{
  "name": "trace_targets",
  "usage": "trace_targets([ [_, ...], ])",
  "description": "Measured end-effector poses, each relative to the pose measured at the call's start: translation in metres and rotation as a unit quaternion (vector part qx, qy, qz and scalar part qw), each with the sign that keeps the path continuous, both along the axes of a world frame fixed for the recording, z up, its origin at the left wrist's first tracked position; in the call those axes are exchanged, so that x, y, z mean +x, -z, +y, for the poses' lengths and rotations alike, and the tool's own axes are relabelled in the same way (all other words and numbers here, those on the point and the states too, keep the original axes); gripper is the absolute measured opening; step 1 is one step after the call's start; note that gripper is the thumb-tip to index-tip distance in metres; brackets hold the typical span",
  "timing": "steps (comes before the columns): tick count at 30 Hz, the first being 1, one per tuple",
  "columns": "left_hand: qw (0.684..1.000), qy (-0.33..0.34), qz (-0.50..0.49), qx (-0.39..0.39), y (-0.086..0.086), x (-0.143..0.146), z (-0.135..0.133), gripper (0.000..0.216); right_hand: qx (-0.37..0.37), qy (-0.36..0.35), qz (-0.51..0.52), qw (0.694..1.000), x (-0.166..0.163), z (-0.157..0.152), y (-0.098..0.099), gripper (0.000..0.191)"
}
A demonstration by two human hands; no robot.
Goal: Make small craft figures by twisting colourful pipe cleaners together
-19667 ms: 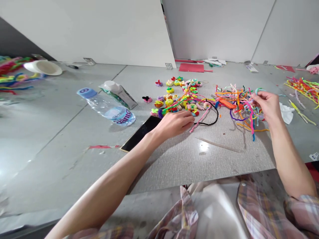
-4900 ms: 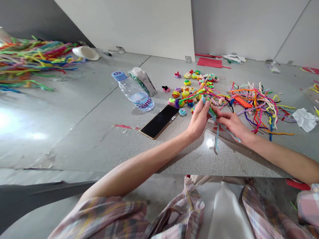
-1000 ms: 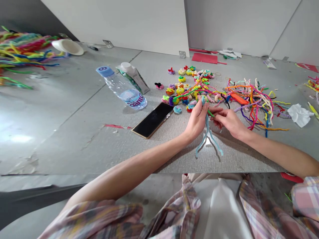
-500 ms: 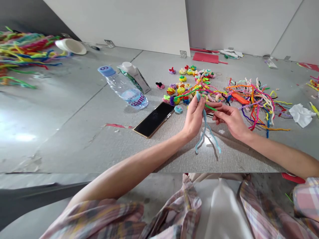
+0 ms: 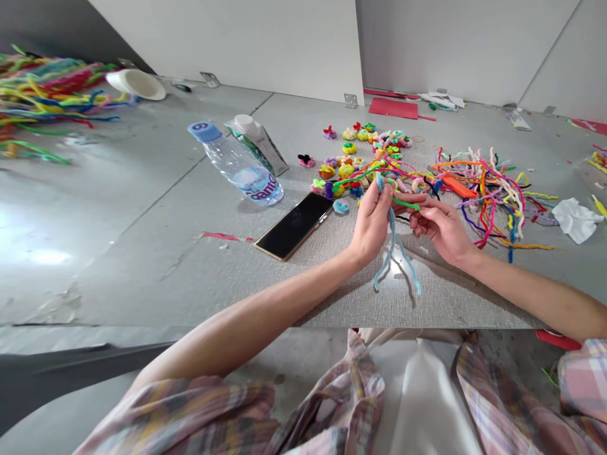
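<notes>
My left hand (image 5: 373,221) is raised above the grey table (image 5: 142,208) and pinches the folded top of a light blue pipe cleaner (image 5: 395,249), whose two ends dangle down. My right hand (image 5: 440,226) sits just to its right, fingers closed on a short green pipe cleaner (image 5: 406,203) that reaches across to the blue one. Behind both hands lie several small finished pipe-cleaner flowers (image 5: 353,158) and a loose tangle of coloured pipe cleaners (image 5: 488,186).
A black phone (image 5: 294,225) lies left of my hands, with a lying water bottle (image 5: 237,165) and a carton (image 5: 256,144) behind it. An orange comb (image 5: 458,187), a crumpled tissue (image 5: 576,218), a white cup (image 5: 136,84) and another pile of pipe cleaners (image 5: 42,101) lie farther off.
Both hands stay close together on the blue and green pipe cleaners. They have lifted slightly, and the green piece now lies more level between them.
</notes>
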State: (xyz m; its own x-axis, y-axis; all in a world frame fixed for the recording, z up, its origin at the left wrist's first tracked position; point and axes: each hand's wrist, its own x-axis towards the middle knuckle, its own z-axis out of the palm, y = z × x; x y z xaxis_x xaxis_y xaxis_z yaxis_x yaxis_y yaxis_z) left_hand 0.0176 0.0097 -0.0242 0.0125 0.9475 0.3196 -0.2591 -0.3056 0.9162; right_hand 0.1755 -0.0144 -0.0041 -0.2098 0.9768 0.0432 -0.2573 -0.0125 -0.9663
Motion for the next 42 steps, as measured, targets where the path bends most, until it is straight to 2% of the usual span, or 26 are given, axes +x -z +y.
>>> trace_targets([
  [3,0.999,0.027,-0.027,0.007,-0.002,0.0,-0.001,0.032,0.012,0.006,-0.023,1.0,-0.001,-0.001,0.0,0.02],
  [11,1.0,0.02,-0.005,0.006,-0.003,-0.001,0.0,0.031,0.064,0.001,-0.035,0.997,-0.005,-0.005,-0.003,0.02],
  [15,0.999,0.002,0.011,0.039,-0.005,-0.003,-0.001,0.031,0.06,0.014,-0.048,0.997,-0.005,-0.005,-0.004,0.024],
  [21,0.995,-0.052,0.062,0.065,-0.009,-0.006,-0.004,0.033,0.022,0.042,-0.035,0.998,-0.008,-0.005,0.0,0.034],
  [27,0.993,-0.037,0.085,0.071,-0.01,-0.005,-0.009,0.035,-0.068,0.049,0.02,0.996,-0.005,0.001,0.003,0.043],
  [34,0.986,-0.058,0.117,0.101,-0.013,-0.006,-0.013,0.039,-0.164,-0.047,0.062,0.983,-0.003,0.0,0.0,0.04],
  [42,0.989,-0.065,0.104,0.083,-0.012,-0.007,-0.014,0.036,-0.169,-0.093,0.072,0.979,-0.004,-0.004,-0.002,0.04],
])
